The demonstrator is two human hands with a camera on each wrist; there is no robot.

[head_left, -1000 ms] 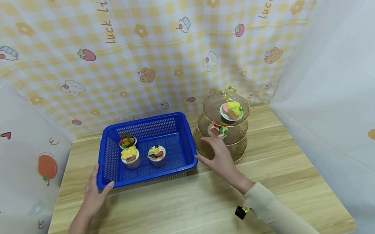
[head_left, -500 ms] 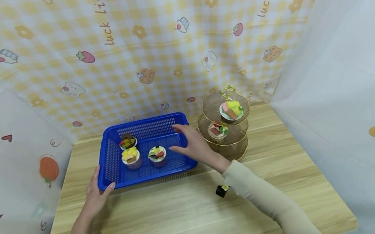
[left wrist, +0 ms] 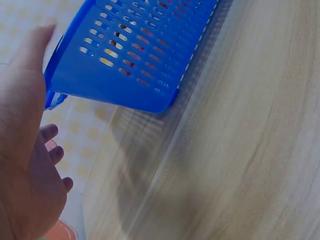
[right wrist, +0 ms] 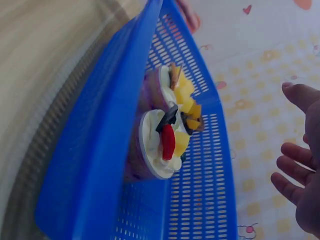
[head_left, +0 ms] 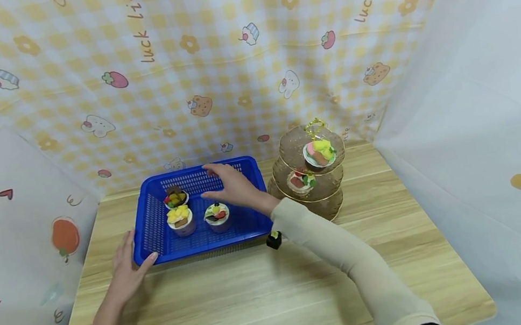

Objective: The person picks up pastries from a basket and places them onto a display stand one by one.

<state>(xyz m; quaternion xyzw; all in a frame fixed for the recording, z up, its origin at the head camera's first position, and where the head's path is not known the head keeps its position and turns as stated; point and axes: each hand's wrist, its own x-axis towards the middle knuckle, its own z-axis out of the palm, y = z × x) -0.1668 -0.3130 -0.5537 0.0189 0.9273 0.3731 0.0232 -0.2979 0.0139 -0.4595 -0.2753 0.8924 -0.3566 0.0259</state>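
A blue perforated plastic basket [head_left: 138,221] stands on the table. In it sit three toy dessert cups: one topped with red and dark pieces [head_left: 217,216], one with yellow chunks [head_left: 182,223], and a darker one [head_left: 175,198] behind. My left hand [head_left: 126,271] touches the basket's front left corner, thumb along the front rim, fingers extended down the left side. Above the basket, fingers spread and holding nothing, my right hand [head_left: 236,186] reaches over its right half, nearest the red-topped cup. The right wrist view shows that hand's fingers [right wrist: 295,170] apart from the basket.
Right of the basket stands a three-tier brown stand [head_left: 295,150] with gold edges. Its top tier bears a dessert cup [head_left: 319,154], its middle tier a tart-like dessert [head_left: 300,183]. A checked cloth [head_left: 239,67] hangs behind the wooden table [head_left: 239,306].
My right hand has moved left from beside the stand to over the basket, its thumb and fingers still apart. The left hand stays at the basket's corner.
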